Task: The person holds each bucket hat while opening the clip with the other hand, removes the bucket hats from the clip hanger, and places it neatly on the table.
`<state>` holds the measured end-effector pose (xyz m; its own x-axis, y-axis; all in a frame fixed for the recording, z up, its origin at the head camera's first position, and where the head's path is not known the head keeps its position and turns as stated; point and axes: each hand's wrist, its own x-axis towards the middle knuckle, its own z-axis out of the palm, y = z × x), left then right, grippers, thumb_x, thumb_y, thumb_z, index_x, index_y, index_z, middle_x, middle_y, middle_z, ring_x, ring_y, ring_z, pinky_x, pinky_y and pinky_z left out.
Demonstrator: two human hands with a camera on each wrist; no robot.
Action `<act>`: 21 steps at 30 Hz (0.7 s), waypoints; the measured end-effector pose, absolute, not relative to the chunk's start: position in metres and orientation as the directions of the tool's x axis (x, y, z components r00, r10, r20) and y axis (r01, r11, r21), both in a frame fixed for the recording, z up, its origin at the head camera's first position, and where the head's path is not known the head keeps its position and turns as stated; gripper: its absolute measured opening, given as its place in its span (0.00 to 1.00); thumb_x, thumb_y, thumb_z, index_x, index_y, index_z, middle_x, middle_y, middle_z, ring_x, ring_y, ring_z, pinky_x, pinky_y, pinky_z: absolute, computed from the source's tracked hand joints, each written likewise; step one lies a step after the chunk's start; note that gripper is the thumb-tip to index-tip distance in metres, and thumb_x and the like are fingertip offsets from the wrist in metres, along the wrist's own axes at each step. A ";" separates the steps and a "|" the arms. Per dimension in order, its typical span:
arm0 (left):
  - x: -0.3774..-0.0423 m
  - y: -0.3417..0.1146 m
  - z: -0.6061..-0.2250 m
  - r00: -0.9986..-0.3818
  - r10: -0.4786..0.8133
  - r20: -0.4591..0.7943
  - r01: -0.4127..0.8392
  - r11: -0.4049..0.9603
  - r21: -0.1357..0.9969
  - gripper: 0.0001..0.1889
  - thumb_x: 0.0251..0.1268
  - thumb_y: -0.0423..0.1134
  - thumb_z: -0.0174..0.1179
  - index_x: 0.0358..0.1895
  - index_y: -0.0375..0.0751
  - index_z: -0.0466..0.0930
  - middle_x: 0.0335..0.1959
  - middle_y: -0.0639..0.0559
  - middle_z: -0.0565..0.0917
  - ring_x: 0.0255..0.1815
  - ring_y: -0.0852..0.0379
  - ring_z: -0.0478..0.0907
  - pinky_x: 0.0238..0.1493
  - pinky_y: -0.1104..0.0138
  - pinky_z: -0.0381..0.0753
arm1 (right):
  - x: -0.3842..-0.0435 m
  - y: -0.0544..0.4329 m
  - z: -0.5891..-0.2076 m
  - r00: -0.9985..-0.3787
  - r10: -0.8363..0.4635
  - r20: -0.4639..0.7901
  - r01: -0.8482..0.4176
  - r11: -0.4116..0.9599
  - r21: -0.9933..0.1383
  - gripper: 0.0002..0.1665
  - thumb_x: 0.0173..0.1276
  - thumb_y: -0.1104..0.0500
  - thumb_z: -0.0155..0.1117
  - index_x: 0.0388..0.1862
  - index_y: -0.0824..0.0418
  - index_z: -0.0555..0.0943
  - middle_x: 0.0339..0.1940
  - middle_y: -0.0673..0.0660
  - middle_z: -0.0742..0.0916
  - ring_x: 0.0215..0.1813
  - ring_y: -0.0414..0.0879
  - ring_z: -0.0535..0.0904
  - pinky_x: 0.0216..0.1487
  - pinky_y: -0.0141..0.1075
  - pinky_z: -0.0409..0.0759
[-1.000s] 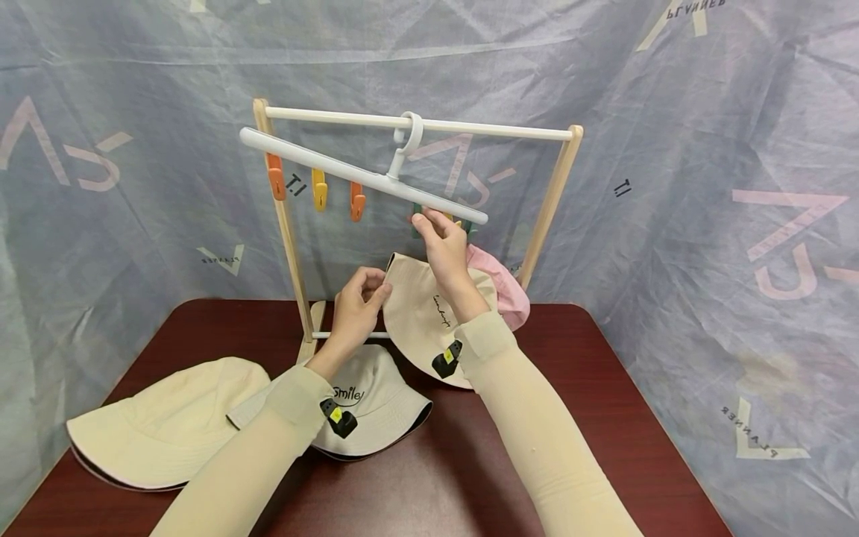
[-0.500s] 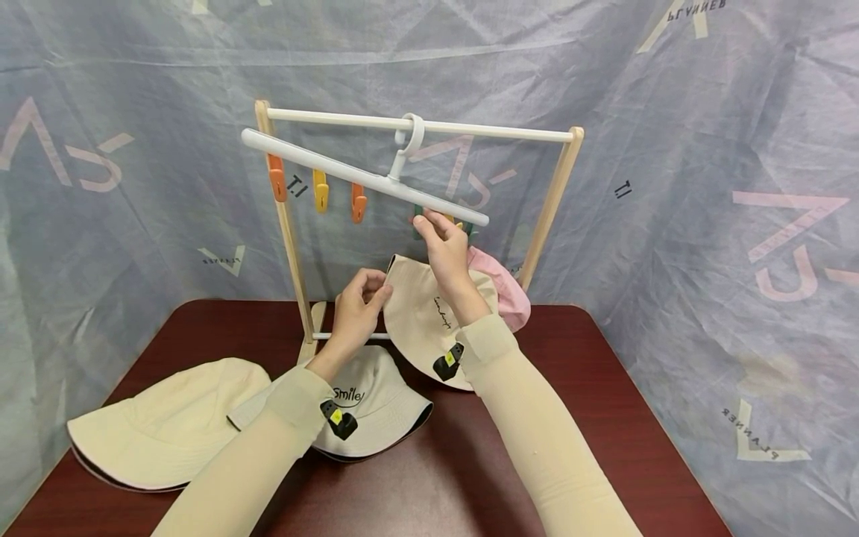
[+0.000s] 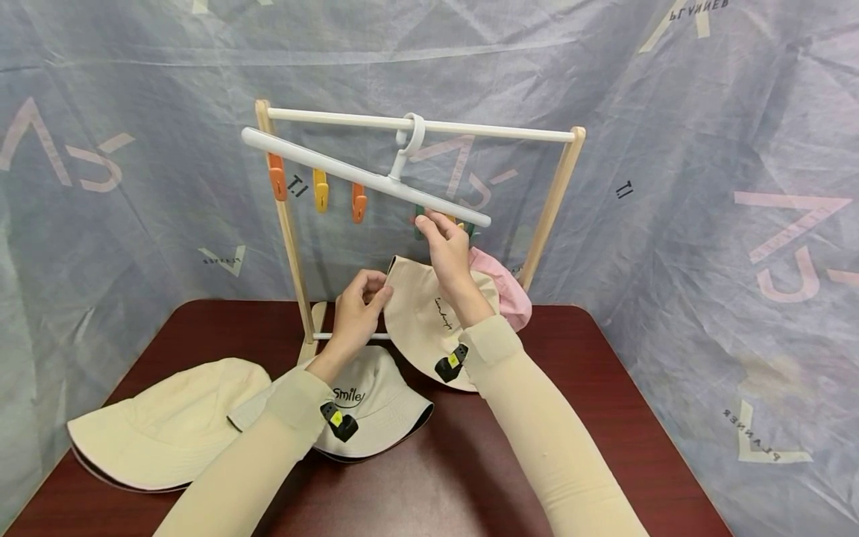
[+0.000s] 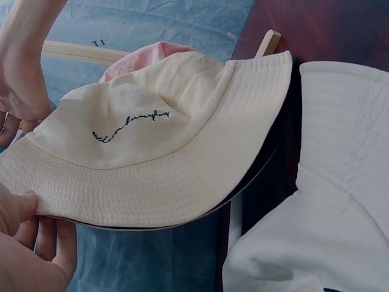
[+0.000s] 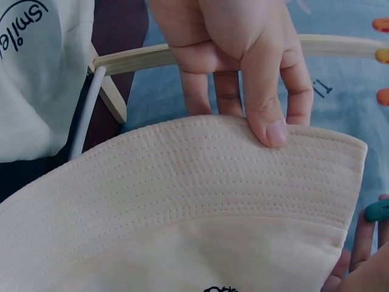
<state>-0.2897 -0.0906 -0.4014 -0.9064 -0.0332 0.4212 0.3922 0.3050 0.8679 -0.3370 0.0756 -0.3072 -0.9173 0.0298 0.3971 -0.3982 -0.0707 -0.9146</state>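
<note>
A cream bucket hat (image 3: 423, 298) with black script hangs tilted below the right half of the white hanger (image 3: 322, 165). My left hand (image 3: 359, 306) pinches its brim, thumb (image 5: 267, 125) on the outer face and the other fingers behind. Up under the hanger's low right end, my right hand (image 3: 450, 250) pinches a green clip (image 5: 378, 210), largely hidden by the fingers in the head view. Behind the cream hat shows a pink hat (image 3: 503, 291). Orange (image 3: 277, 179) and yellow (image 3: 321, 192) clips dangle from the hanger's raised left side.
The hanger hooks over the top bar (image 3: 496, 130) of a wooden rack (image 3: 555, 201). On the dark red table (image 3: 570, 418) lie a pale hat marked "Smile!" (image 3: 376, 410) and a cream-yellow hat (image 3: 174, 418), front left. A grey printed cloth (image 3: 671, 224) surrounds the table.
Almost nothing differs. Both hands keep their grips, and the whole head view has shifted very slightly.
</note>
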 end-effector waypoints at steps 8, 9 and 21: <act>-0.290 -0.090 -0.403 -0.902 -0.033 0.430 0.402 0.299 0.866 0.12 0.81 0.44 0.63 0.59 0.46 0.80 0.53 0.48 0.87 0.53 0.51 0.84 0.49 0.62 0.82 | -0.336 0.076 -0.307 -0.922 0.046 0.384 -0.386 -0.078 -0.919 0.26 0.80 0.52 0.64 0.70 0.64 0.81 0.61 0.62 0.89 0.71 0.46 0.79 0.78 0.42 0.68; -0.290 -0.090 -0.403 -0.902 -0.031 0.431 0.403 0.298 0.865 0.12 0.81 0.44 0.63 0.59 0.46 0.80 0.53 0.48 0.86 0.53 0.51 0.84 0.49 0.62 0.82 | -0.336 0.076 -0.307 -0.922 0.046 0.385 -0.387 -0.081 -0.918 0.26 0.80 0.52 0.64 0.70 0.63 0.81 0.61 0.62 0.89 0.70 0.46 0.79 0.78 0.42 0.68; -0.290 -0.090 -0.404 -0.902 -0.032 0.430 0.405 0.283 0.870 0.13 0.81 0.44 0.63 0.60 0.45 0.80 0.54 0.47 0.86 0.55 0.50 0.83 0.55 0.57 0.82 | -0.333 0.080 -0.309 -0.929 0.043 0.368 -0.371 -0.122 -0.921 0.27 0.81 0.51 0.63 0.72 0.62 0.80 0.67 0.61 0.86 0.69 0.48 0.79 0.75 0.46 0.72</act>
<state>-0.2901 -0.0899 -0.4040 -0.9022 -0.0316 0.4302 0.4047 0.2827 0.8696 -0.3329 0.0804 -0.3091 -0.9287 0.0429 0.3684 -0.3708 -0.1218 -0.9207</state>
